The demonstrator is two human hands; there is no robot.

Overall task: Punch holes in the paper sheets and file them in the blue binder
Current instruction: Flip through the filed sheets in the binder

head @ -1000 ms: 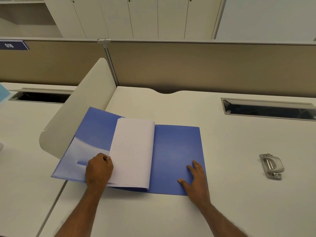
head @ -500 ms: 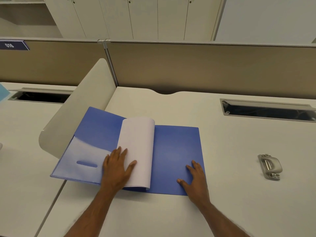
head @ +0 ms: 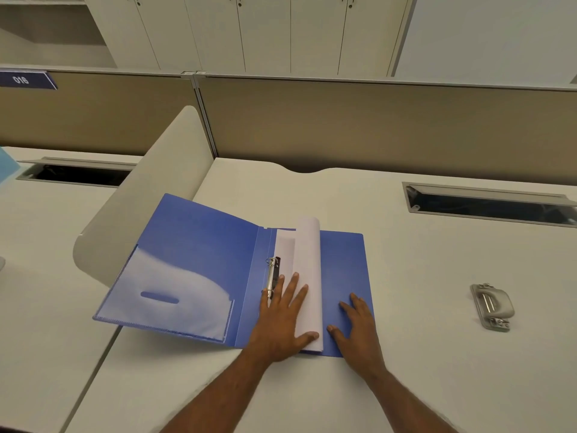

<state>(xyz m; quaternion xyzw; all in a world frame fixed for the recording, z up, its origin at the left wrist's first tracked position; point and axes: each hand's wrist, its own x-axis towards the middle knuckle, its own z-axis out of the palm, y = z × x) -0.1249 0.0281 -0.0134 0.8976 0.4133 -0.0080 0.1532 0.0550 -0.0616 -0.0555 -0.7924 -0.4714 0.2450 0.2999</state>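
Blue binder (head: 199, 260) lies open under both flattened hands (head: 282, 317).

Blue binder (head: 199, 245) – glossy plastic; ring clip (head: 271, 276) shiny metal; paper sheets (head: 309, 276) matt – hole punch (head: 491, 306) brushed metal

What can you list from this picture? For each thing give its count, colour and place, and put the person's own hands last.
binder: one, blue, open flat on the near desk.
paper sheets: one stack, white, curled over the binder's right half.
ring clip: one, silver, at the binder's spine.
hole punch: one, grey metal, on the desk to the right.
desks: two, white, side by side.
cable slots: two, dark, at the desks' far edges.
partition: beige, behind the desks.
cupboards: white, far wall.
left hand: flat on the sheets.
right hand: flat on the binder's right cover.
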